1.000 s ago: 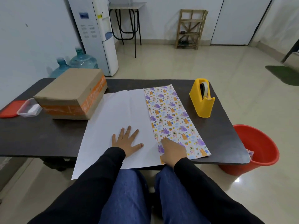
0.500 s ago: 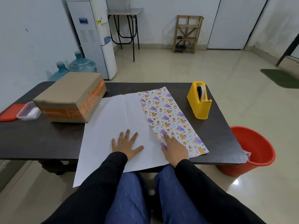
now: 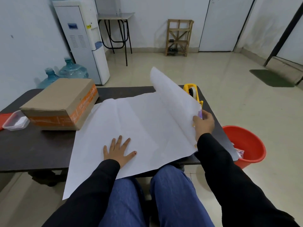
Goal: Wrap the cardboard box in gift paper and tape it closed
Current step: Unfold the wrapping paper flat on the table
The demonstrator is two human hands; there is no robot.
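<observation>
The main risk is in the gift paper (image 3: 139, 128) itself. A good part of it hangs over the near edge of the worktop (image 3: 41, 145) toward the person's lap, so it would probably slide off if the left hand (image 3: 118, 151) eased up. That hand lies flat on the sheet, fingers (image 3: 120, 140) straight and spread, grasping nothing. The right hand (image 3: 204, 124) pinches the right edge of the sheet and holds that flap raised and curling. A sharp tug there could tear or crease the thin paper, and the flap could brush the yellow tape dispenser (image 3: 193, 92) just behind it. The paper lies white side up with faint fold lines, and a sliver of purple print shows at the pinched edge. The cardboard box (image 3: 60, 102) sits at the far left of the worktop, closed, brown with orange tape. It is not yet on the sheet, and whether its near corner touches the paper cannot be told.
</observation>
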